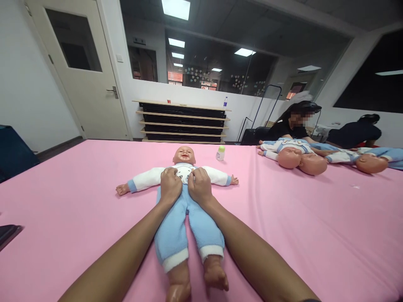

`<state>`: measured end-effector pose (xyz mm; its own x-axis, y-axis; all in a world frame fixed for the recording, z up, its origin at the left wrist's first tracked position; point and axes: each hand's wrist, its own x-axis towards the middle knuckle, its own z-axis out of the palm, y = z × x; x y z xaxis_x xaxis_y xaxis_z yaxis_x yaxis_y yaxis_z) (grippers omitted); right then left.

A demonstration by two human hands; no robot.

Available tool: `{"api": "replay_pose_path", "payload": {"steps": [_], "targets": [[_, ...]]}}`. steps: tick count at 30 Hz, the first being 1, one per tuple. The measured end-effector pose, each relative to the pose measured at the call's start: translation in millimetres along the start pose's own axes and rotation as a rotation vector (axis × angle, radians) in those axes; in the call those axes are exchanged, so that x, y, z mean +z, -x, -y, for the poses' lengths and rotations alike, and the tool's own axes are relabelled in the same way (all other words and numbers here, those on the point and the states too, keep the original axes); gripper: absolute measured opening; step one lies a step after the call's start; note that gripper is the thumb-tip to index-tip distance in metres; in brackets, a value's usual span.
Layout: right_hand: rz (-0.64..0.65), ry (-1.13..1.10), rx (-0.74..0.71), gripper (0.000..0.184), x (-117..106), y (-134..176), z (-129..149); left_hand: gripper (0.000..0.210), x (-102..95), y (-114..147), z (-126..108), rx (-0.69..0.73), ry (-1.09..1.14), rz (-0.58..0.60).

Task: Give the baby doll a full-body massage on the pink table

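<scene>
A baby doll (pixel 184 156) lies on its back, arms spread, with its bare feet toward me. It wears a white top (pixel 183 173) with a face print and blue cuffs, and fluffy light-blue trousers (pixel 201 230). My left hand (pixel 171 183) is closed at one side of the doll's chest, fingers curled on the top. On the other side my right hand (pixel 200 183) is closed likewise, its curled fingers at the top's front. Part of the print shows between both hands; the fabric under my fingertips is hidden.
A small white bottle with a green cap (pixel 221 153) stands right of the doll's head. More dressed dolls (pixel 311 162) lie at the far right, near a seated person (pixel 294 121). A dark object (pixel 9 235) lies at the left edge of the pink-covered table (pixel 78 201).
</scene>
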<state>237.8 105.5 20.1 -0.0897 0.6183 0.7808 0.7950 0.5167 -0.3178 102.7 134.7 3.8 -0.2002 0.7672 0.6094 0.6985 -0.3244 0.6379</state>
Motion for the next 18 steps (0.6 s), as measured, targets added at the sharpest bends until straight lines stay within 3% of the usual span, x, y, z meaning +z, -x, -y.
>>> {"api": "replay_pose_path", "payload": {"steps": [4, 8, 12, 18], "targets": [[0.169, -0.093, -0.214, 0.016, -3.5, -3.8, 4.8, 0.017, -7.1, 3.5, -4.9, -0.072, 0.142, -0.154], [0.372, -0.274, -0.357, 0.025, -0.2, -9.6, 6.9, 0.020, -13.4, 8.9, -13.9, 0.014, 0.213, -0.158], [0.414, -0.360, -0.279, 0.034, 7.5, -13.0, 3.4, 0.017, -20.1, 13.0, -23.1, 0.120, 0.191, -0.053], [0.401, -0.217, -0.101, 0.044, 24.9, -11.7, -16.0, 0.021, -27.7, 15.5, -30.3, 0.171, 0.152, 0.066]]}}
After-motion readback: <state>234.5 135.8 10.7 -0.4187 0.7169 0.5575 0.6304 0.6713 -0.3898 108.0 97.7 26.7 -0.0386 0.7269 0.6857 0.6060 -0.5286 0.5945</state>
